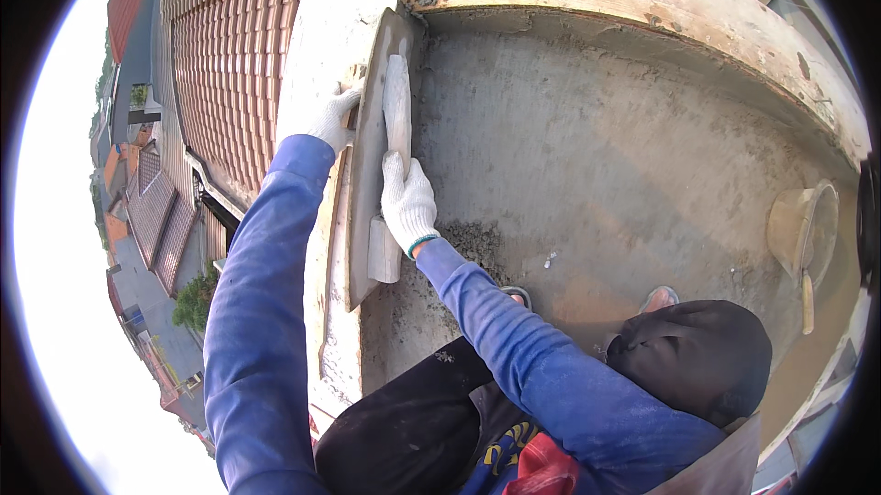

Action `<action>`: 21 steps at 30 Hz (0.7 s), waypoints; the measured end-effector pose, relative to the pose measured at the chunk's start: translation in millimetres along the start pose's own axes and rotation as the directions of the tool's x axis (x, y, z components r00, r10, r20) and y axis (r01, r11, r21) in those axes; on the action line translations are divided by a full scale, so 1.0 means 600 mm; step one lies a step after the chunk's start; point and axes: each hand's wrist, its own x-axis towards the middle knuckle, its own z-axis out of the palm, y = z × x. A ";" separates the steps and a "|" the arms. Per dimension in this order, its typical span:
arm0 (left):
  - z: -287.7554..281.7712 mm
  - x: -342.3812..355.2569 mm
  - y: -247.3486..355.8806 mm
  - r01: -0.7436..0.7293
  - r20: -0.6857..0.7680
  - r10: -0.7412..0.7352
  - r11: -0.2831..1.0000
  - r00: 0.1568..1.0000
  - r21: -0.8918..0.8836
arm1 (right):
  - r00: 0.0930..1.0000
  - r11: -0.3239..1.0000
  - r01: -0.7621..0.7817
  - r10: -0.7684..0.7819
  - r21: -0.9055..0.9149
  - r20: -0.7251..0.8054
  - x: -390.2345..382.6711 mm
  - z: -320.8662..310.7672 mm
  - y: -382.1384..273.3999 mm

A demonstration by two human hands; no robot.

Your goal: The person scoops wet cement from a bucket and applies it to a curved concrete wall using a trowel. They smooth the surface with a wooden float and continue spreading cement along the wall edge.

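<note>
At the far left, well below the work level, lie neighbouring buildings and a tiled roof [234,64], which places the work at the edge of a raised slab.

The left hand [332,116], in a white glove, comes up on a blue sleeve and closes its grip on the outer long edge of the float [372,165], a long flat board set on edge against the ledge [323,45]. The fingers are clamped on the board's rim, judged to steady it against the ledge face.

Just to the right, the right hand [407,201], also gloved, wraps the float's pale handle [395,160], which runs lengthwise down the board's back. This grip is closed around the handle near its lower half. The two holds together keep the board flat against the surface.

Right of the float spreads the grey concrete floor [596,155], with a loose patch of wet mortar [473,243] touching the right wrist area. Sandalled toes [659,297] show near a dark knee.

At the far right, a bucket [797,229] with a trowel [808,289] resting in it stands well apart from both hands.
</note>
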 end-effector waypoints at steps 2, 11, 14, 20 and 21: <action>0.001 -0.007 -0.020 -0.069 -0.082 0.069 0.998 0.994 0.000 | 0.998 0.998 -0.055 0.055 0.027 0.019 0.025 0.005 -0.005; 0.002 -0.010 -0.053 -0.060 -0.085 0.068 0.994 0.994 0.089 | 0.997 0.998 -0.060 0.060 -0.002 0.058 -0.075 0.033 0.031; 0.009 -0.007 -0.032 -0.067 -0.085 0.072 0.996 0.994 0.067 | 1.000 1.000 -0.020 0.020 -0.018 -0.003 0.014 0.006 0.008; -0.019 -0.022 0.006 -0.017 -0.060 0.023 0.995 0.998 0.102 | 0.993 0.993 -0.116 0.116 -0.014 0.008 -0.006 0.021 0.031; -0.020 -0.025 0.008 0.003 -0.059 0.005 0.991 0.998 0.132 | 0.995 0.996 -0.094 0.094 -0.004 0.016 -0.019 0.024 0.026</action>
